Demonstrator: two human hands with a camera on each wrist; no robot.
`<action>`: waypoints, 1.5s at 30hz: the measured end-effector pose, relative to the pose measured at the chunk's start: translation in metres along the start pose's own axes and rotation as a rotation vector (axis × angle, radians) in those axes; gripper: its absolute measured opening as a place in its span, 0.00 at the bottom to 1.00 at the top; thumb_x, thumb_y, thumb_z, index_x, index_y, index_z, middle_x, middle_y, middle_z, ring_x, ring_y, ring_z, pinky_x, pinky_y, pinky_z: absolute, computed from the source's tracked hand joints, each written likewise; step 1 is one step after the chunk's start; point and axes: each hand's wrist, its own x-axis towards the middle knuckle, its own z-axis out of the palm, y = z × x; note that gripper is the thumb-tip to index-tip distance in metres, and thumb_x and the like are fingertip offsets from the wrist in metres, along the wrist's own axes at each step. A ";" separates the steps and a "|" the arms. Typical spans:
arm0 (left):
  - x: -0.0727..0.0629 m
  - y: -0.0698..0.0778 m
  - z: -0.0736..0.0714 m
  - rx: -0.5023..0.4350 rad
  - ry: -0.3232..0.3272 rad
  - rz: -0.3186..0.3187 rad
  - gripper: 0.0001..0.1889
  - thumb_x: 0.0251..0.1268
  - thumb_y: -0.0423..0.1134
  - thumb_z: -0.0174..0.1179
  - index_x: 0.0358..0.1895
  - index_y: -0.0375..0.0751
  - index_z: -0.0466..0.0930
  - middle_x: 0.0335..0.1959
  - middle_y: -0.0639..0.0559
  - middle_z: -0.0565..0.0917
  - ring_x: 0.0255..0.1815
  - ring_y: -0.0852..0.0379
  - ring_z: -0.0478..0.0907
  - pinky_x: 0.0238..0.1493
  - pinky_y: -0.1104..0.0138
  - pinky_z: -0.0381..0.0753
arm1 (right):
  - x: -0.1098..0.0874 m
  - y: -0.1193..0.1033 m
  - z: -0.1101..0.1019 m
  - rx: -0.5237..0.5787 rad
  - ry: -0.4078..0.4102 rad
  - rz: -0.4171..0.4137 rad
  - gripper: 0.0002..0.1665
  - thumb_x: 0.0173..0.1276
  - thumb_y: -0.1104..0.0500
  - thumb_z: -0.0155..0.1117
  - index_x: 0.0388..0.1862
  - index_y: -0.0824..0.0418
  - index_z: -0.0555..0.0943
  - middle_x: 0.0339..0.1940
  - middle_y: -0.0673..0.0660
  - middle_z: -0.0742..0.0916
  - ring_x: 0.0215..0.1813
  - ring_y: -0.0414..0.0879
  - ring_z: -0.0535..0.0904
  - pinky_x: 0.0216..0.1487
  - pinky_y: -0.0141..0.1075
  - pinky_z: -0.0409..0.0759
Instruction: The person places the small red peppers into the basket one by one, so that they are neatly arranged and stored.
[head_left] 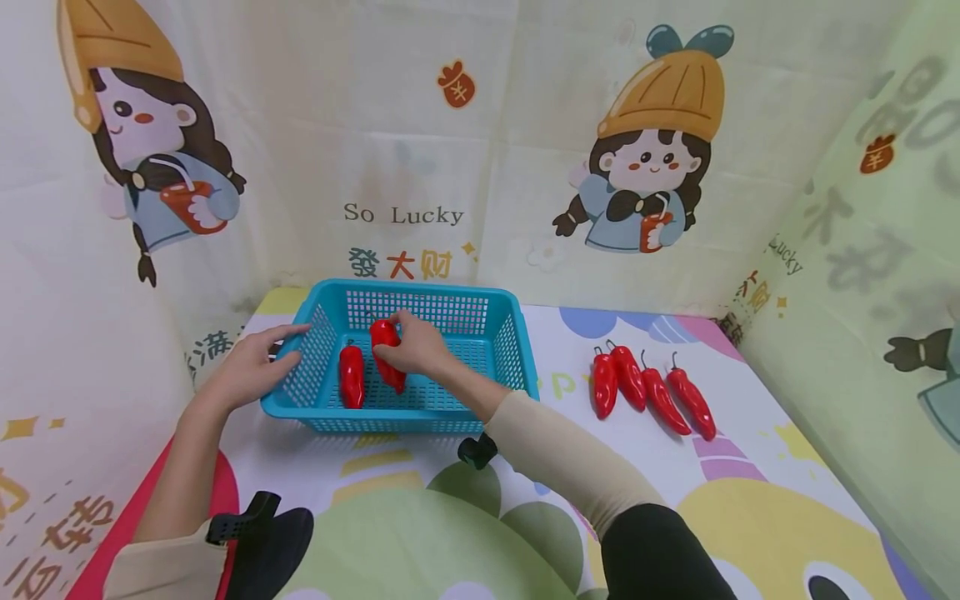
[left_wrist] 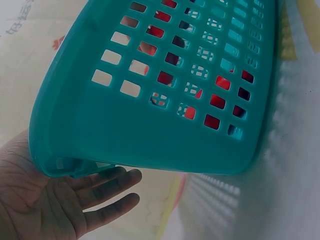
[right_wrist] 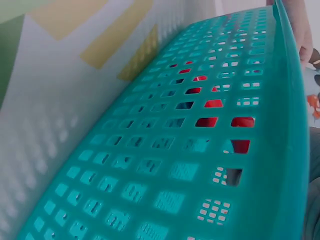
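Observation:
A turquoise plastic basket (head_left: 415, 421) with a latticed wall stands on the table; the left wrist view shows its holed side from close by. Inside, a glossy red chili pepper (head_left: 351, 379) lies on the left. Beside it my right hand (head_left: 414, 343) pinches another red pepper (head_left: 386, 335), tilted, over the basket floor. My left hand (head_left: 258, 362) rests at the basket's left rim, its fingers fairly straight; the left wrist view shows the same hand (left_wrist: 65, 205) beside the rim. In the right wrist view the basket wall (right_wrist: 165, 145) hides most of the right hand.
Several red peppers (head_left: 652, 387) lie in a loose row on the table to the right of the basket. A printed cloth (head_left: 525, 517) covers the table. Patterned curtains (head_left: 517, 150) hang behind and at both sides.

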 end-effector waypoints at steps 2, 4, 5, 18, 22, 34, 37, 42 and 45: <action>0.000 -0.001 0.000 0.005 0.001 0.002 0.33 0.75 0.41 0.58 0.77 0.32 0.61 0.70 0.24 0.66 0.62 0.23 0.69 0.44 0.46 0.89 | 0.001 -0.002 0.002 0.007 -0.014 0.019 0.31 0.72 0.53 0.68 0.69 0.60 0.71 0.49 0.57 0.84 0.40 0.45 0.80 0.34 0.30 0.82; 0.000 -0.001 0.000 0.004 0.001 0.003 0.33 0.75 0.41 0.58 0.77 0.33 0.61 0.70 0.24 0.66 0.62 0.23 0.69 0.44 0.46 0.89 | 0.001 -0.003 0.004 0.008 -0.021 0.032 0.32 0.71 0.53 0.68 0.70 0.62 0.71 0.50 0.58 0.84 0.40 0.46 0.79 0.34 0.30 0.82; 0.000 -0.001 0.000 0.004 0.000 0.004 0.33 0.75 0.42 0.58 0.77 0.33 0.61 0.70 0.24 0.66 0.62 0.23 0.69 0.44 0.46 0.89 | 0.001 -0.003 0.005 0.006 -0.023 0.040 0.32 0.71 0.54 0.68 0.70 0.62 0.71 0.50 0.58 0.84 0.40 0.46 0.79 0.34 0.30 0.82; -0.001 0.000 0.001 -0.008 -0.002 0.000 0.32 0.75 0.41 0.57 0.77 0.33 0.62 0.70 0.24 0.67 0.62 0.23 0.70 0.44 0.45 0.88 | 0.002 0.001 0.015 -0.044 -0.025 0.082 0.29 0.71 0.54 0.66 0.66 0.64 0.72 0.46 0.58 0.84 0.36 0.44 0.77 0.34 0.31 0.80; 0.000 0.000 0.001 -0.007 -0.008 0.000 0.32 0.75 0.41 0.58 0.77 0.33 0.62 0.70 0.24 0.67 0.62 0.23 0.70 0.44 0.46 0.89 | 0.002 0.001 0.015 -0.070 -0.025 0.097 0.31 0.72 0.54 0.64 0.70 0.64 0.71 0.54 0.58 0.85 0.36 0.43 0.76 0.37 0.33 0.80; 0.000 -0.001 0.001 -0.011 -0.005 0.000 0.32 0.74 0.40 0.58 0.77 0.33 0.62 0.70 0.24 0.68 0.62 0.24 0.70 0.43 0.47 0.89 | 0.000 0.004 0.011 0.012 -0.015 0.098 0.31 0.75 0.51 0.64 0.71 0.64 0.72 0.44 0.56 0.87 0.28 0.41 0.82 0.43 0.34 0.83; 0.000 -0.001 0.000 -0.008 -0.007 0.000 0.32 0.74 0.40 0.58 0.77 0.33 0.61 0.70 0.24 0.67 0.62 0.24 0.69 0.43 0.47 0.89 | 0.000 0.005 0.011 0.023 -0.007 0.096 0.31 0.75 0.50 0.64 0.71 0.63 0.72 0.42 0.55 0.86 0.28 0.42 0.81 0.40 0.34 0.82; 0.000 -0.001 -0.001 -0.001 -0.009 0.002 0.33 0.74 0.41 0.58 0.77 0.32 0.61 0.70 0.23 0.67 0.62 0.23 0.69 0.43 0.46 0.89 | -0.003 0.005 0.007 0.036 0.017 0.058 0.31 0.75 0.50 0.64 0.70 0.63 0.72 0.41 0.55 0.86 0.34 0.42 0.82 0.39 0.34 0.82; 0.000 0.000 0.000 0.000 -0.008 0.001 0.33 0.74 0.40 0.58 0.77 0.32 0.61 0.70 0.23 0.67 0.62 0.23 0.69 0.43 0.46 0.89 | -0.006 0.006 0.004 0.072 0.037 0.019 0.30 0.75 0.49 0.64 0.69 0.63 0.72 0.45 0.57 0.87 0.36 0.43 0.83 0.38 0.34 0.83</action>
